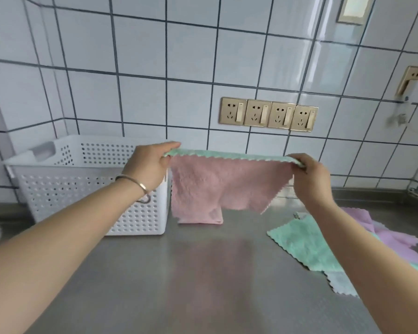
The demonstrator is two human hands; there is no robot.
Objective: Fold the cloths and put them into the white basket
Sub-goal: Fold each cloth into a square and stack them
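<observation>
Left hand (152, 165) and right hand (309, 174) each pinch a top corner of the pink cloth (222, 186), held up over the counter (179, 273). Its lower corner seems to touch the steel just beside the basket (87, 189). More cloths (307, 244) lie at right.

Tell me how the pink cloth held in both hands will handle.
Probably floppy: the pink cloth sags between the left hand and right hand, its lower corner drooping unevenly. Likely light, since fingertip pinches hold it. Its fuzzy surface suggests it won't slip easily.

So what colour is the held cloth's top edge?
Mint green along the held cloth top edge, pink below; head view.
</observation>
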